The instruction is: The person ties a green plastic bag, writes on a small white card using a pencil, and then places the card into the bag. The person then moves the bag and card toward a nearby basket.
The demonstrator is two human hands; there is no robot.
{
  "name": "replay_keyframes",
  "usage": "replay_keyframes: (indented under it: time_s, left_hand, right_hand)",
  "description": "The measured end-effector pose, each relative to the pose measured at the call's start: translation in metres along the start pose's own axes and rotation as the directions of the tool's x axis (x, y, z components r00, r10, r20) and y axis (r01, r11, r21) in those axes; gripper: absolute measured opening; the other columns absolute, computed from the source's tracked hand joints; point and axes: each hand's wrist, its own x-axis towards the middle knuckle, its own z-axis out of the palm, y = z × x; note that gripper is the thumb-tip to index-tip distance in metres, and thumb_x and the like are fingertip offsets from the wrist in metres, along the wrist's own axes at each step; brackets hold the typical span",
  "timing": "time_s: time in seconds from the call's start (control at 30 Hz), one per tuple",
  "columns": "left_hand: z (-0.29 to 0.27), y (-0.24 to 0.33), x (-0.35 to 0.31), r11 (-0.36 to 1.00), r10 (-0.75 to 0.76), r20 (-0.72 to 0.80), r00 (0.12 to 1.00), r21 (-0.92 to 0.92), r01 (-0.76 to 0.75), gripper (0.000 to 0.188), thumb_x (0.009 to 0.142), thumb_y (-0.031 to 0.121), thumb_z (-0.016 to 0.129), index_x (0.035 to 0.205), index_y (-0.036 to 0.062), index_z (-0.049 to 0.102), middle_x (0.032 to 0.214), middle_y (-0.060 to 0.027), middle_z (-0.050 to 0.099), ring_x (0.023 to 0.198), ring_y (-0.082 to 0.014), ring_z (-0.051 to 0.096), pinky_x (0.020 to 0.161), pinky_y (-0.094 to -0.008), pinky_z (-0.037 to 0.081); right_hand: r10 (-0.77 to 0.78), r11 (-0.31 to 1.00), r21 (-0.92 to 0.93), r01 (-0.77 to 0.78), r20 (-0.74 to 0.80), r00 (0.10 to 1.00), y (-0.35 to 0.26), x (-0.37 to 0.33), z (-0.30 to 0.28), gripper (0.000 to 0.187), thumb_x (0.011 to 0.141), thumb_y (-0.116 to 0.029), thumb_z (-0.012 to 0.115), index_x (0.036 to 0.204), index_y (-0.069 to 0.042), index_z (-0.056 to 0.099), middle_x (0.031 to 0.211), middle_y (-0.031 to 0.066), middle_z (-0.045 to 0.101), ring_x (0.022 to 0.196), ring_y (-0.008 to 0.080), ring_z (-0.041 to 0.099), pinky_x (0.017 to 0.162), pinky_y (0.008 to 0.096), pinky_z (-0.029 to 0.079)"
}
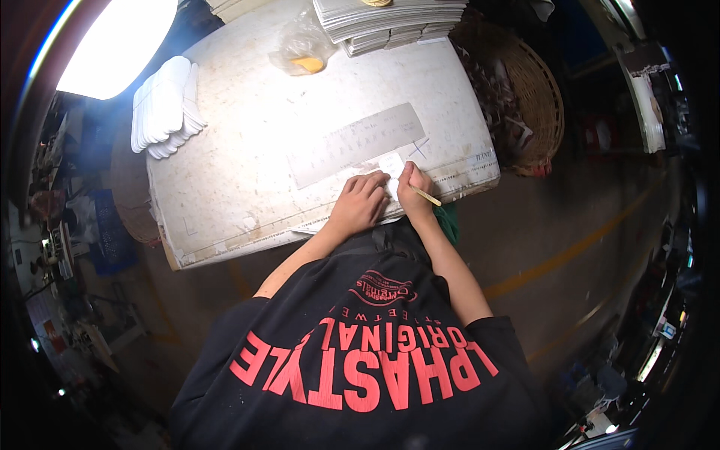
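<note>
A small white slip of paper lies near the front edge of the white worktable. My right hand is closed round a yellowish pen, its upper end pointing back toward me; the tip is hidden by my fingers. Palm down, my left hand rests at the slip's left side, its fingers stretched out and touching the paper. Just beyond both hands lies a long grey sheet with faint handwriting. A blue cross is drawn on the tabletop beside my right hand.
White insole-shaped pieces are stacked at the table's left. At the back are a clear plastic bag with something yellow and a thick stack of grey-white sheets. A wicker basket stands off the right edge. A bright lamp hangs upper left.
</note>
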Motion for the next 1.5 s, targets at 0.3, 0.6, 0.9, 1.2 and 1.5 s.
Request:
replay_keyframes:
  time_s: [0.3,0.6,0.9,1.2,1.5]
  left_hand:
    - [-0.001,0.000,0.000,1.000,-0.008,-0.009,1.000,-0.006,0.008,0.019,0.096,0.022,0.066,0.107,0.0068,0.063,0.138,-0.0096,0.060,0.124,-0.0293,0.058,0.105,-0.0438,0.042]
    - [-0.002,0.002,0.001,1.000,-0.022,0.018,1.000,0.012,0.022,0.022,0.096,0.025,0.065,0.107,0.0048,0.063,0.137,-0.0106,0.061,0.129,-0.0288,0.056,0.108,-0.0439,0.041]
    - [-0.003,0.002,0.003,1.000,-0.003,-0.001,1.000,0.022,0.003,0.023,0.096,0.024,0.065,0.108,0.0052,0.063,0.137,-0.0106,0.061,0.131,-0.0288,0.056,0.108,-0.0444,0.041]
    - [-0.004,0.003,0.002,1.000,-0.001,-0.022,1.000,-0.004,0.001,0.020,0.094,0.021,0.068,0.108,0.0067,0.063,0.138,-0.0110,0.060,0.126,-0.0305,0.058,0.105,-0.0447,0.042]
    - [-0.004,0.003,0.003,1.000,-0.013,-0.007,1.000,0.009,0.013,0.020,0.095,0.023,0.065,0.107,0.0062,0.063,0.136,-0.0098,0.061,0.128,-0.0286,0.057,0.107,-0.0440,0.042]
  right_hand:
    - [0.009,1.000,-0.024,-0.010,-0.033,0.999,-0.006,0.003,-0.004,0.029,0.105,-0.011,0.052,0.080,0.001,0.062,0.065,0.0265,0.061,0.062,0.0487,0.062,0.054,0.0537,0.048]
    - [0.036,0.999,-0.023,-0.036,-0.018,0.999,0.002,0.001,-0.001,0.036,0.108,-0.017,0.049,0.079,0.001,0.061,0.066,0.0211,0.066,0.064,0.0448,0.067,0.058,0.0514,0.052]
    - [0.021,1.000,-0.015,-0.021,-0.049,0.999,0.004,0.000,0.000,0.027,0.106,-0.014,0.052,0.084,-0.001,0.062,0.067,0.0242,0.063,0.063,0.0471,0.064,0.055,0.0531,0.050]
    - [0.000,1.000,-0.030,-0.004,-0.113,0.994,0.001,0.002,0.000,0.034,0.107,-0.013,0.051,0.076,0.001,0.057,0.061,0.0250,0.058,0.058,0.0481,0.060,0.050,0.0529,0.045]
    - [0.021,0.997,-0.067,-0.029,-0.119,0.993,0.002,0.002,0.000,0.031,0.105,-0.012,0.052,0.079,0.001,0.062,0.064,0.0251,0.061,0.060,0.0481,0.062,0.053,0.0536,0.048]
